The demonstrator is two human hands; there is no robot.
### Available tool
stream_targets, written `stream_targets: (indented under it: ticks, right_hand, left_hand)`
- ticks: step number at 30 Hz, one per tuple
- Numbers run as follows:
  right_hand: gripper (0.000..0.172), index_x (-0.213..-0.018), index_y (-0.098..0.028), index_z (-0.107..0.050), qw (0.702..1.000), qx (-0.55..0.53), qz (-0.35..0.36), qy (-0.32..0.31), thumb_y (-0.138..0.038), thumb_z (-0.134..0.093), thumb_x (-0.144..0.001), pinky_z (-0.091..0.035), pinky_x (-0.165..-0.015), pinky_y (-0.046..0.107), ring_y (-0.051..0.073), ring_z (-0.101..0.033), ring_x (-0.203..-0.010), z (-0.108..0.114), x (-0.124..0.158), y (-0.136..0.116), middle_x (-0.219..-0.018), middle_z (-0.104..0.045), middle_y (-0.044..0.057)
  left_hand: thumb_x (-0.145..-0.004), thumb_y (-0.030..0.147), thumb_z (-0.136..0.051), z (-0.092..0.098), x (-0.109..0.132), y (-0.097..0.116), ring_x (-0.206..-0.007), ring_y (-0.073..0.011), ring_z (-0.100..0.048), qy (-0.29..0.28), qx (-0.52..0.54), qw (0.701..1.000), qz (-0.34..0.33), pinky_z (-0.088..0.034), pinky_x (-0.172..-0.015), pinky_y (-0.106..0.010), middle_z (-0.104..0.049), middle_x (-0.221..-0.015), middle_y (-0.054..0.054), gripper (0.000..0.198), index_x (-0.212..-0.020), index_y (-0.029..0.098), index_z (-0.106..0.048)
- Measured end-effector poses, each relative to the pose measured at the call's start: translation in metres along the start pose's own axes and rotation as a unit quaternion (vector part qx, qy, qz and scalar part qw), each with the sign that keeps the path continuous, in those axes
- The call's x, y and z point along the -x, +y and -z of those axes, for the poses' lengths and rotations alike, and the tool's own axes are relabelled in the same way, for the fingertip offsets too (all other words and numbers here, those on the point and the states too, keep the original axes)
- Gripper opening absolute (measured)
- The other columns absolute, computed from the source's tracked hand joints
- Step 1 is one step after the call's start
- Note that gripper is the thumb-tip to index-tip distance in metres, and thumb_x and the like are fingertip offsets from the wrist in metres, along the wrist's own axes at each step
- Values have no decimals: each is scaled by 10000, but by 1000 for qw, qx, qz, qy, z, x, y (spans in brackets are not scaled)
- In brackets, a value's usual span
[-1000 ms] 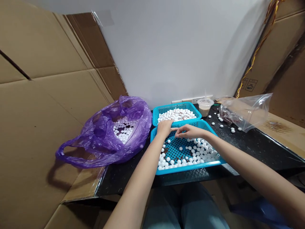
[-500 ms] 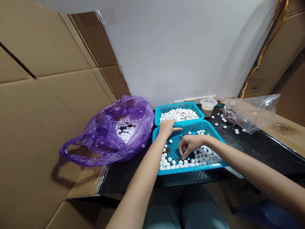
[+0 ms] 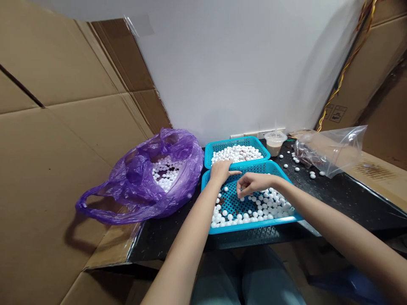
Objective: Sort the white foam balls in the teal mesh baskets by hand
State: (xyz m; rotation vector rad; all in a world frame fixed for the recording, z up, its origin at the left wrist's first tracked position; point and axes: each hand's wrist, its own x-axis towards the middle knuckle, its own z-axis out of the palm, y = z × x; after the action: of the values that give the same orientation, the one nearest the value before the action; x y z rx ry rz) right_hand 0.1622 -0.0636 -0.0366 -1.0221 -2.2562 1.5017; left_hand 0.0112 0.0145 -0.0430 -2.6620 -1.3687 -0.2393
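Note:
The near blue basket [image 3: 254, 228], with open-mesh sides, holds white balls [image 3: 270, 207] gathered along its front and right, with dark reddish bits scattered on its floor. At its back left rim is my left hand [image 3: 220, 171], closed over the edge, its thumb pointing inward; the fingers' undersides are hidden. My right hand [image 3: 252, 183] is over the middle of this basket, thumb and fingers pinched together and pointing down. A white ball [image 3: 242, 198] shows right at those fingertips; whether it is held I cannot tell. Behind stands a second blue basket [image 3: 208, 159] full of white balls.
To the left, an open purple plastic bag [image 3: 133, 190] contains white balls. A lidded cup [image 3: 274, 144] stands at the back right, near loose balls and a clear bag [image 3: 345, 152] with dark reddish contents. Cardboard [image 3: 63, 127] borders the black table [image 3: 343, 203].
My right hand has risen slightly and moved back from the basket's front, its fingers still pinched. The left hand keeps its place on the rim. The whole view has shifted a little.

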Motion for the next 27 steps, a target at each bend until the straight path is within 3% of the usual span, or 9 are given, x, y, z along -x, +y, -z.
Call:
stream_targets:
  ticks: [3,9,27]
  right_hand:
    - [300,-784,-114,-598,999,-25,-11,24,-399,-605,-692,-336,-521,193,66,-439,-555,7,4,0,-648,-544,5]
    - [295,-769,-122,-618,996,14,-86,1,-396,-625,-660,-268,-448,194,58,-356,-507,11,8,1,-596,-472,-17]
    - [313,-776,-95,-595,993,-16,-117,-2,-378,-627,-646,-297,-440,185,39,-372,-464,8,1,9,-581,-453,-23]
  left_hand:
    - [-663,720,-354,0,0,1,-835,-240,-579,-5,-3,1000,8,-376,-665,-282,-641,-876,-84,610,-898,208,-587]
    - [-649,717,-385,1,0,2,-839,-244,-578,-7,3,1000,6,-374,-673,-284,-639,-885,-89,607,-922,212,-585]
    - [-637,723,-394,1,-1,2,-853,-247,-572,-10,18,1000,11,-375,-687,-282,-636,-890,-88,618,-907,203,-592]
